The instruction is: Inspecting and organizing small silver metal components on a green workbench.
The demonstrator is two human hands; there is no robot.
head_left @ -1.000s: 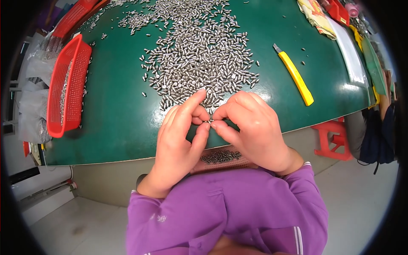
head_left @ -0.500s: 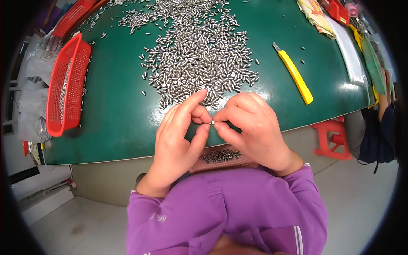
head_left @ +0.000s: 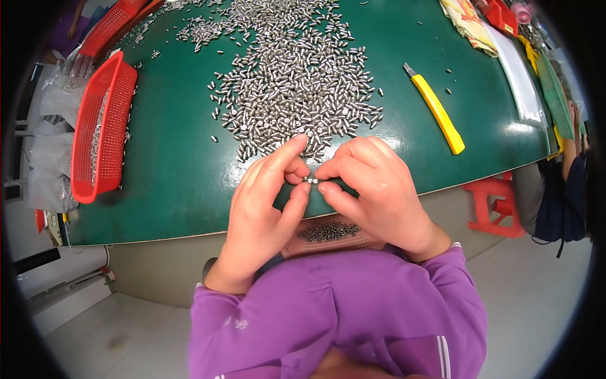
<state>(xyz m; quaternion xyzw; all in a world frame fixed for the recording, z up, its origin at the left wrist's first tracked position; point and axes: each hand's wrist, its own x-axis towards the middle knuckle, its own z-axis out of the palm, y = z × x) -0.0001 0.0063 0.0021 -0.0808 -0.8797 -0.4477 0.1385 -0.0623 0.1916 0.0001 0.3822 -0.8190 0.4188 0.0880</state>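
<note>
Near the table's front edge, my left hand point(head_left: 262, 192) and my right hand point(head_left: 375, 192) face each other, fingertips almost meeting. Small silver metal pins point(head_left: 312, 181), round ends showing, sit between the thumbs and forefingers of both hands. My left hand is closed in a pinch on them, its index finger stretched forward. The right hand's thumb and forefinger close on the same pins from the other side. Just beyond my fingers spreads a large heap of short, pointed silver metal pins point(head_left: 297, 95). How many pins are held is too small to tell.
A yellow utility knife point(head_left: 437, 114) lies at right, blade out. At left stands a red perforated basket point(head_left: 81, 148) with metal pins inside. Below the table edge, a pinkish basket point(head_left: 350, 240) holds more pins. A red stool point(head_left: 495, 205) stands at right, near another person's dark clothing.
My fingertips have parted slightly, and more round pin ends show between them. Both hands otherwise stay in the same place.
</note>
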